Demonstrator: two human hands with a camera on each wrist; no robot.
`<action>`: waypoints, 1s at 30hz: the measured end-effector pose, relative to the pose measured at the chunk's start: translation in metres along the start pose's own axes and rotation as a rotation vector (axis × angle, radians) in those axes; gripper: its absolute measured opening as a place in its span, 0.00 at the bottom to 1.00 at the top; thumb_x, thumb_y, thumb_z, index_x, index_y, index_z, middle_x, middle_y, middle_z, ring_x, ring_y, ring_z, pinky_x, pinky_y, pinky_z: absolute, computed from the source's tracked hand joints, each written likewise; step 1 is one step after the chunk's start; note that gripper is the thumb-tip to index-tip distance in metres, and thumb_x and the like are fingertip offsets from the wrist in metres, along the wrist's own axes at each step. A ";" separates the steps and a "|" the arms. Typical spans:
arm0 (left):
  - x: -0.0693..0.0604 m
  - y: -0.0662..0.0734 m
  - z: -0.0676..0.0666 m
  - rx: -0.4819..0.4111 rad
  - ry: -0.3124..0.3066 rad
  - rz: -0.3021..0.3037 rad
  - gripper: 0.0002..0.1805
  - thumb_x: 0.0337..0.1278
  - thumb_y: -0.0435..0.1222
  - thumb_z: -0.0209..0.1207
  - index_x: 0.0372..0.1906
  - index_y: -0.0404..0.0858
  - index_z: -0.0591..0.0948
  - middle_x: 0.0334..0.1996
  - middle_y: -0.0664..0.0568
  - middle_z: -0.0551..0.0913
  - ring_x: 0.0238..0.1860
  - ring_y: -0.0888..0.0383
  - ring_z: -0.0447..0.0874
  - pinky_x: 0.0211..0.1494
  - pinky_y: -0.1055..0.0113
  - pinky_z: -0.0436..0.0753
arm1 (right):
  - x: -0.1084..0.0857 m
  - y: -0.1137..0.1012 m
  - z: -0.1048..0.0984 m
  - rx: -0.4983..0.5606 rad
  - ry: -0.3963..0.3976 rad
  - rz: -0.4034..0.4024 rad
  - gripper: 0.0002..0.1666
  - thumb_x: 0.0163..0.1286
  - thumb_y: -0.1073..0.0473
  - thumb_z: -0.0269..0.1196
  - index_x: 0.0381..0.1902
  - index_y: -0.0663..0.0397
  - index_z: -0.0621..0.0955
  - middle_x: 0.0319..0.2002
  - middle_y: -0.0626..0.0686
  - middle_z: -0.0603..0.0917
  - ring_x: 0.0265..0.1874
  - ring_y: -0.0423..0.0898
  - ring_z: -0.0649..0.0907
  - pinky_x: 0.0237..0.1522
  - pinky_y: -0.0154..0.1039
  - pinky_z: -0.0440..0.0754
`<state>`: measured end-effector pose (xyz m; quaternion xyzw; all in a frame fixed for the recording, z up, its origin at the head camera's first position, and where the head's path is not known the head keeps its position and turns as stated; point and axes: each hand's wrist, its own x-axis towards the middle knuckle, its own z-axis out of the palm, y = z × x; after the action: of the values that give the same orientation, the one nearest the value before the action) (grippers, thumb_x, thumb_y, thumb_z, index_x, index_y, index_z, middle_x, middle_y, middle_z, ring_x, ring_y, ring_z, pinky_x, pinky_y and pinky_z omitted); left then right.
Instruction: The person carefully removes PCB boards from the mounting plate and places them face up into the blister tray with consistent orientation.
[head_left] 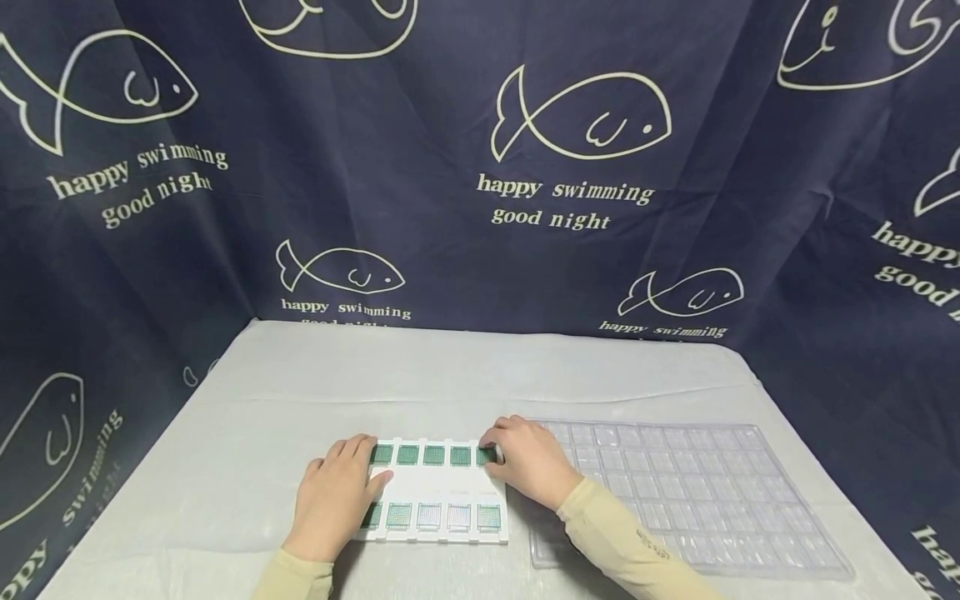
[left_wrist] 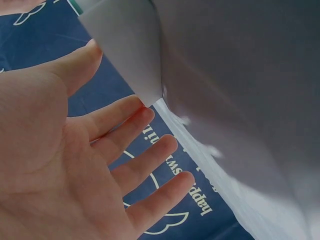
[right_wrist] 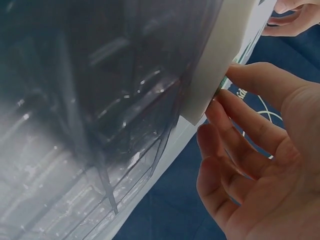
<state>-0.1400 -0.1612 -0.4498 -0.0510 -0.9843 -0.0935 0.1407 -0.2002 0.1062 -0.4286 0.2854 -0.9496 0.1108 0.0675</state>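
Note:
A white tray (head_left: pixel 431 482) lies on the table with two rows of small green perforated circuit boards (head_left: pixel 433 455) set along its far and near sides. My left hand (head_left: pixel 333 500) rests at the tray's left side; in the left wrist view its fingers are nearly straight, the index and middle tips touching the tray's corner (left_wrist: pixel 130 55), thumb apart from them. At the far right corner, my right hand (head_left: pixel 534 462) pinches the end circuit board (head_left: pixel 487 455) between thumb and index finger. The right wrist view shows only a green sliver of that board beside the tray wall (right_wrist: pixel 215 65).
A clear plastic tray (head_left: pixel 675 487) divided into many compartments lies to the right, close to the white tray, partly under my right forearm. White cloth covers the table (head_left: pixel 450 367). Dark blue fish-print curtains (head_left: pixel 450 167) hang behind and at both sides.

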 end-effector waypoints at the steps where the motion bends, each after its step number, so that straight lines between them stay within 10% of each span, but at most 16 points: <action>1: 0.000 0.000 0.000 -0.001 0.002 0.001 0.30 0.57 0.50 0.70 0.59 0.35 0.81 0.57 0.45 0.85 0.59 0.45 0.83 0.52 0.46 0.83 | 0.000 0.000 0.000 0.002 0.001 0.000 0.14 0.56 0.55 0.77 0.41 0.49 0.89 0.39 0.46 0.88 0.35 0.41 0.82 0.35 0.37 0.82; 30: -0.001 0.000 -0.001 -0.028 -0.016 -0.007 0.31 0.59 0.49 0.69 0.61 0.34 0.80 0.59 0.45 0.84 0.60 0.45 0.82 0.53 0.46 0.82 | 0.000 0.003 -0.005 -0.005 0.023 -0.004 0.14 0.56 0.56 0.77 0.41 0.50 0.89 0.38 0.47 0.88 0.35 0.43 0.82 0.37 0.38 0.83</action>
<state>-0.1385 -0.1618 -0.4496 -0.0504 -0.9842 -0.1074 0.1318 -0.2018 0.1098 -0.4237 0.2858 -0.9485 0.1115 0.0795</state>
